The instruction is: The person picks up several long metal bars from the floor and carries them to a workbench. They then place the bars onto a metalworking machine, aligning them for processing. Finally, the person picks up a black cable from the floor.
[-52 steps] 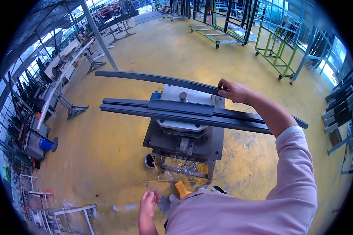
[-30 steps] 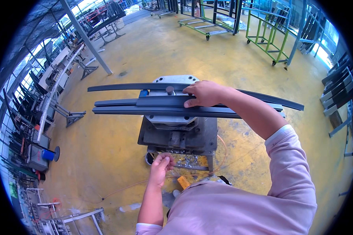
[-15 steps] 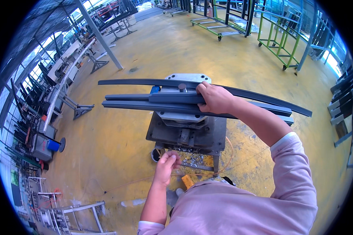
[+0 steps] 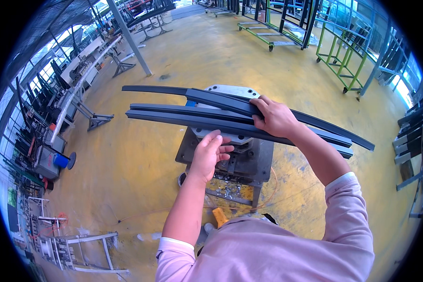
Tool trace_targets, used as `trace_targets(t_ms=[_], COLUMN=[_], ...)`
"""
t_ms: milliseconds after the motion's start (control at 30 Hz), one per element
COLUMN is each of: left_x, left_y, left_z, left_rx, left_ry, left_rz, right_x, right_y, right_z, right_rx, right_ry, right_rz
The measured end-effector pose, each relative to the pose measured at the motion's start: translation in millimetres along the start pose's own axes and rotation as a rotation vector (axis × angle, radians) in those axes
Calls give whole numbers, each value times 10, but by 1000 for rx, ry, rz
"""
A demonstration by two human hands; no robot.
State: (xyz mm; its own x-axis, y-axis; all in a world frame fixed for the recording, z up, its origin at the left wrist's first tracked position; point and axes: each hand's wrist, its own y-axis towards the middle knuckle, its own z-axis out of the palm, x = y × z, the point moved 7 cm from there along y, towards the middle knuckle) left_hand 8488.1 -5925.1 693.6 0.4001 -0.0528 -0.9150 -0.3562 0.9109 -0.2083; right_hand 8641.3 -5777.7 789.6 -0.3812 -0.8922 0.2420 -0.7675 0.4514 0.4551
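Note:
My right hand grips a short dark grey metal profile, fingers over its right end. That piece lies at a slant over the others, its left end pointing at a long thin dark strip on the far side. Nearer to me, two long grey profiles lie side by side. They all rest across a machine with a pale metal plate, mostly hidden under them. My left hand is open, fingers loosely apart, just below the near profile; whether its fingertips touch anything is unclear.
The machine stands on a dark metal stand with metal chips scattered beneath it. An orange hose runs over the yellow floor. A metal frame lies at the lower left, and green wheeled racks stand at the far right.
My left hand has risen toward the profiles, its fingers opening. My right hand has shifted the short profile away from me and tilted its left end toward the far strip.

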Motion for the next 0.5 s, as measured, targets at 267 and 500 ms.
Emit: trace_targets(t_ms=[267, 500], left_x=[-46, 737], left_y=[-551, -1005], left_z=[54, -577], left_rx=[26, -154], left_ry=[-424, -579], left_rz=[289, 134], right_x=[907, 826], right_y=[-740, -2003], right_z=[-55, 1040], right_rx=[225, 517], right_ry=[497, 1170], right_rz=[-65, 699])
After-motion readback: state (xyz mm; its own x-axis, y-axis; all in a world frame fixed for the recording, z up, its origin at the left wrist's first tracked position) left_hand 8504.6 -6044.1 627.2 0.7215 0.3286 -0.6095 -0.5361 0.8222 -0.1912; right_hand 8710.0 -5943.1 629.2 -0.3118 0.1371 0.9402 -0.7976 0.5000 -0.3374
